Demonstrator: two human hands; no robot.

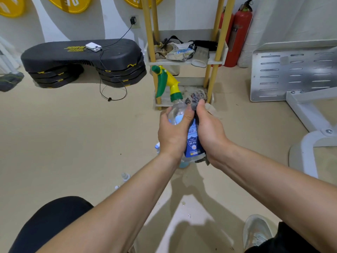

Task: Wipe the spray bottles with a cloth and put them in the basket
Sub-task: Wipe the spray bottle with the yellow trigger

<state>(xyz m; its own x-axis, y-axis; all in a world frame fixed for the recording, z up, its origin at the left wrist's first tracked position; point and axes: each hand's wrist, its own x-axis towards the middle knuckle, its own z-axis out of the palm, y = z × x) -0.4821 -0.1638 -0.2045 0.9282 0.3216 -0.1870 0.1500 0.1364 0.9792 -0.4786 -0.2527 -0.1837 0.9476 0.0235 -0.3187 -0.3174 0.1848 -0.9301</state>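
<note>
The left hand (173, 132) grips the spray bottle (193, 141) labelled "99.9%"; the right hand (209, 132) clutches a cloth (198, 96) against it.

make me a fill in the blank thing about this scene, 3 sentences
1. The left hand holds a spray bottle whose spray head is green and ____.
2. The right hand presses a grey ____ against the spray bottle.
3. The fire extinguisher beside the shelf is ____.
Missing words: yellow; cloth; red.
</note>
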